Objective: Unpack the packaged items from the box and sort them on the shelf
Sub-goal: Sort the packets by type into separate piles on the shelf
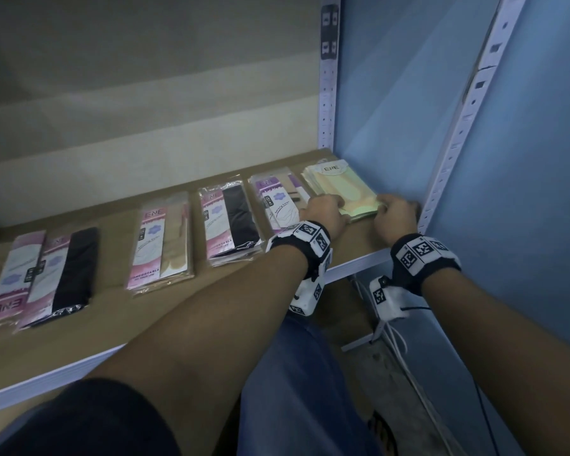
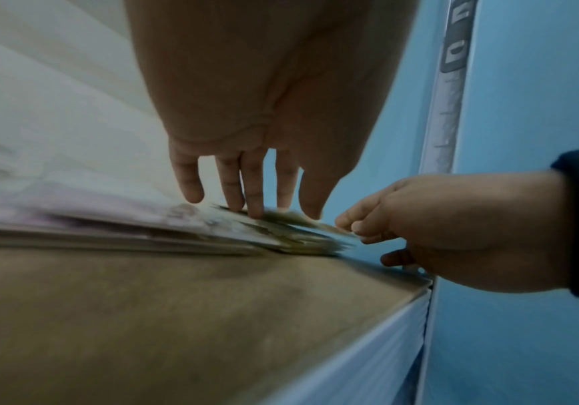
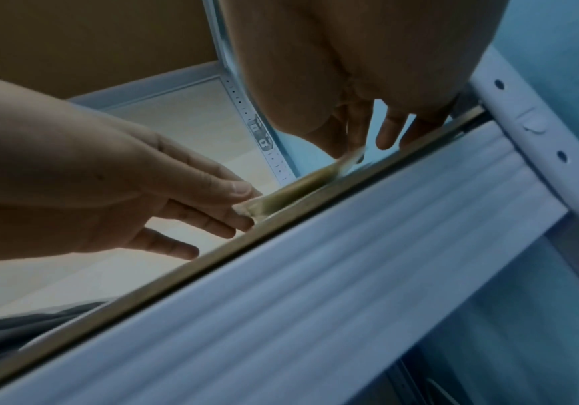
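A stack of pale yellow packs (image 1: 339, 189) lies at the right end of the brown shelf board (image 1: 112, 317), close to the blue side wall. My left hand (image 1: 338, 209) rests on the stack's near left corner; in the left wrist view its straight fingers (image 2: 253, 202) touch the top of the stack (image 2: 298, 238). My right hand (image 1: 384, 209) pinches the near right corner between thumb and curled fingers (image 2: 350, 230). From the right wrist view, the right hand (image 3: 357, 153) holds the stack's edge (image 3: 298, 191). The box is out of view.
Several pink-labelled packs lie in a row to the left: a white one (image 1: 280, 202), a black one (image 1: 231, 218), a beige one (image 1: 162, 238) and two overlapping (image 1: 46, 274). A white perforated post (image 1: 454, 136) stands just right of my right hand. Cables (image 1: 399, 343) hang below.
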Motion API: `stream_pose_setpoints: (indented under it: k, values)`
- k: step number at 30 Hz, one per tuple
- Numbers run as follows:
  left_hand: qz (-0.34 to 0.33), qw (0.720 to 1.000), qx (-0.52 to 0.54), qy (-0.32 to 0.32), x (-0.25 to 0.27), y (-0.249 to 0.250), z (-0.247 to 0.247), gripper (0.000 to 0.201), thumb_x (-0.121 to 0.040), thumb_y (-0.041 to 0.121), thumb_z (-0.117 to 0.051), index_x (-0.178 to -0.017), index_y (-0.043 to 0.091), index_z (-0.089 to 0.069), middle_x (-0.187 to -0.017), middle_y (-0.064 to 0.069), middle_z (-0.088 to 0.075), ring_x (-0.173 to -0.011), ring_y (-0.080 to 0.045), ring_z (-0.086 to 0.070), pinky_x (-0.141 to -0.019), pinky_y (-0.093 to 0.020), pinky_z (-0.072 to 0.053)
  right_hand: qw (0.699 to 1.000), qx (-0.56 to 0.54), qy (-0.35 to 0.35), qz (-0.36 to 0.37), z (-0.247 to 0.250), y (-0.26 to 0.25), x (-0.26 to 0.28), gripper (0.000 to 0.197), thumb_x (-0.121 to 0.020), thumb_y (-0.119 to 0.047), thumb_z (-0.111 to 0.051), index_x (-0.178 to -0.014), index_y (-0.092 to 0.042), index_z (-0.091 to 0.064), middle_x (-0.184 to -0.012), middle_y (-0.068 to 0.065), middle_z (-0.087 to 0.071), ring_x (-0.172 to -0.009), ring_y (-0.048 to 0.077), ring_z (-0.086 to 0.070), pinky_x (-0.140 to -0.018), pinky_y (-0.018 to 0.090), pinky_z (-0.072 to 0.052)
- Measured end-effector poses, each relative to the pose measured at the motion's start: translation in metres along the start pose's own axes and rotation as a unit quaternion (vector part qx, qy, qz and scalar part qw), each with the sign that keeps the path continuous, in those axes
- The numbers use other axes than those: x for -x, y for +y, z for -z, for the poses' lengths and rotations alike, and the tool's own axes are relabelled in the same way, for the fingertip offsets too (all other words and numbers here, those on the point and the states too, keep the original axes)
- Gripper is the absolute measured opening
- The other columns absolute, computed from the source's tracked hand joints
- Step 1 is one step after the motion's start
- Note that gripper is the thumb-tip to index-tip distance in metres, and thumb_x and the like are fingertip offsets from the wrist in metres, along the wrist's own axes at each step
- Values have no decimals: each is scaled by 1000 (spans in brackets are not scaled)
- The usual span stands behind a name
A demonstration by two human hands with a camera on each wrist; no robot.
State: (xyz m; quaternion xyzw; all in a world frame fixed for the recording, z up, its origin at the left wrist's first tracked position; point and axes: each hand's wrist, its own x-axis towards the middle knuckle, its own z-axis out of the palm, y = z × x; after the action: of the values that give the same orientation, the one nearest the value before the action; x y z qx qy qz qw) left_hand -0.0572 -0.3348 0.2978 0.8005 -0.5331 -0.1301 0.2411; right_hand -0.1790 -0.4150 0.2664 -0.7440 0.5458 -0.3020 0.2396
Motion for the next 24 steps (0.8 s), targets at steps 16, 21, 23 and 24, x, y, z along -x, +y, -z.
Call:
stream_pose_setpoints:
  k: [16,21,23,24]
  values:
    - [-21,999,18,36,38,-39,89,44,-88,14,-57,-131,5,-53,-135,-11,-55,-121,-25,-54,-100,-29,-42,989,23,-2,145,10,-68,38,36,-88,-10,-54,-122,-3,-60,-124,16,-60,-122,32,-43,-102,33,-33]
    - [14,999,5,48,65,-80,130,39,-91,16,-56,-129,8,-53,-124,-11,-62,-98,-22,-63,-75,-24,-50,983,19,-21,183,-6,-112,58,35,-87,-12,-56,-120,-3,-61,-123,15,-62,-121,30,-49,-102,34,-39]
    - [32,998,-2,54,79,-103,146,39,-92,18,-56,-130,9,-51,-125,-10,-61,-102,-23,-62,-77,-23,-45,979,20,-30,201,-15,-133,68,35,-86,-13,-57,-119,-3,-62,-121,15,-63,-117,30,-53,-101,35,-41]
    - [44,997,-4,60,86,-116,154,41,-92,19,-57,-131,10,-50,-129,-10,-59,-110,-24,-59,-83,-25,-44,976,19,-34,213,-19,-143,73,34,-86,-13,-58,-118,-3,-63,-120,15,-63,-115,30,-54,-100,34,-42]
